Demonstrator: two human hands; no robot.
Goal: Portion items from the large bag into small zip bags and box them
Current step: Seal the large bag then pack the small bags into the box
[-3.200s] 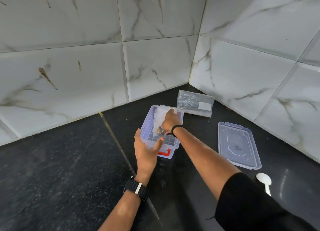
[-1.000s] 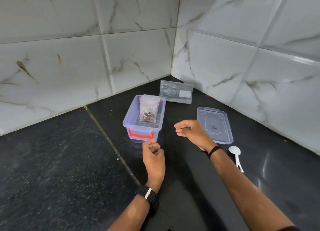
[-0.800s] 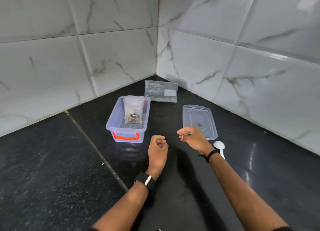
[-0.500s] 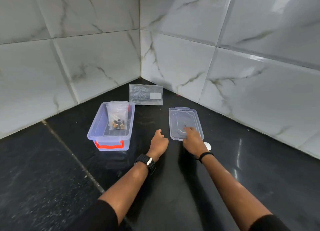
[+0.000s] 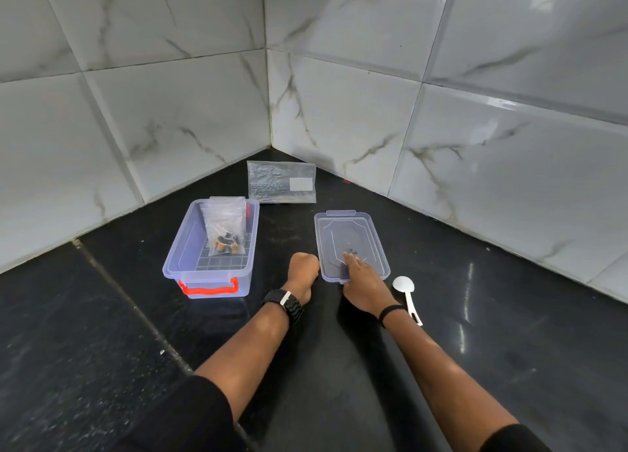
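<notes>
Head view, right hand [image 5: 361, 278] hides lid [image 5: 353, 237] edge

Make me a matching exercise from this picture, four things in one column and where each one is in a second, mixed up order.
1. small zip bag
2. lid
3. large bag
4. white spoon

A. flat near the wall corner
B. under the right hand's fingers
C. inside the clear box
D. on the floor right of the right wrist

Pairs: 1-C, 2-B, 3-A, 4-D

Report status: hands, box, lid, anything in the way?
Right hand fingers on lid; left hand at its edge, grip unclear. Filled zip bag sits in open box. Spoon beside lid; path clear.
</notes>
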